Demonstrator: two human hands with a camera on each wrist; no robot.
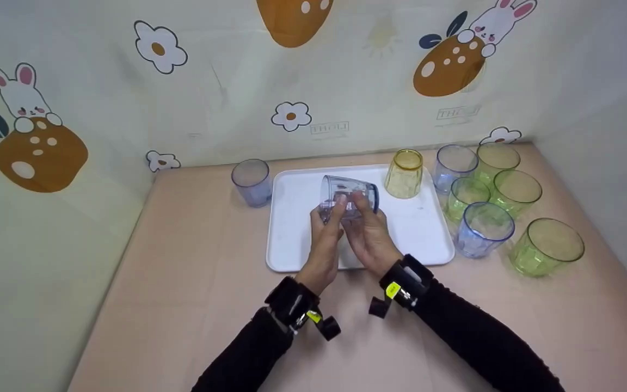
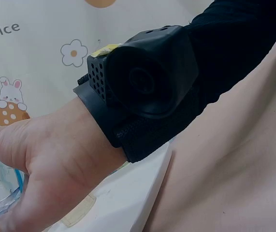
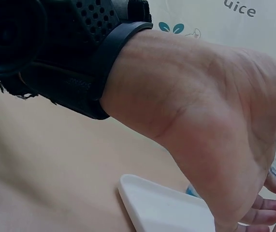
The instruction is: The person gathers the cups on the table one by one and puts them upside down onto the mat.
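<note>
A clear bluish drinking glass [image 1: 349, 185] lies on its side in the air over the white tray [image 1: 292, 239], its wider end toward the left. My left hand [image 1: 324, 245] grips it from the left, thumb along the near side. From the right, my right hand [image 1: 370, 242] holds the same glass, its thumb also on the near side. Most of the other fingers are hidden. Only a sliver of the glass [image 2: 2, 188] shows at the edge of the left wrist view. On the tray's back right stands an upside-down yellow glass [image 1: 405, 177].
Left of the tray, a bluish-purple glass [image 1: 253, 185] stands upright. Several upright green and blue glasses crowd the right side, among them a blue glass [image 1: 482, 234] close to the tray and a green glass [image 1: 545, 247] nearest the front. A patterned wall covering [image 1: 226, 109] rises behind the table [image 1: 194, 261].
</note>
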